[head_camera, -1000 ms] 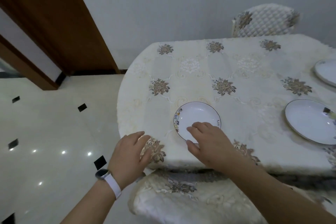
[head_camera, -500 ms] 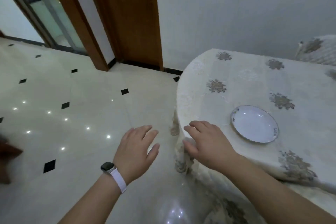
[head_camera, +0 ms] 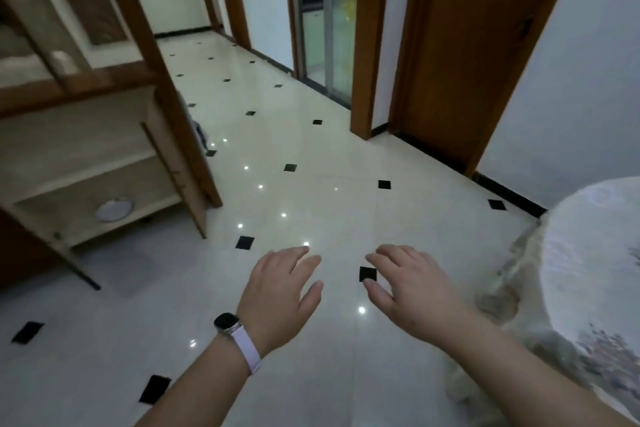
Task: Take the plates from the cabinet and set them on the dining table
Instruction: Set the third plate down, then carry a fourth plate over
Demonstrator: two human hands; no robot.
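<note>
Fingers: on both the left hand (head_camera: 277, 295) and the right hand (head_camera: 415, 291) they are loosely spread and nearly straight, palms down, holding nothing.
Plate from the fingers: a white plate (head_camera: 114, 210) lies up and left of the left fingertips, well apart from them.
Plate's seat: flat on the lower shelf of the open cabinet (head_camera: 86, 163).
Axis: the plate is round, so it has no long axis and any edge serves for a grip.
Nearer hand: the left.
In between: a cabinet door (head_camera: 173, 166) stands open just right of the shelf. The reach probably has to pass left of it.
Dining table (head_camera: 588, 253): right of the right fingers, cloth edge near.
Pose: forearms forward, roughly parallel, hands level over the tiled floor (head_camera: 311, 166).
</note>
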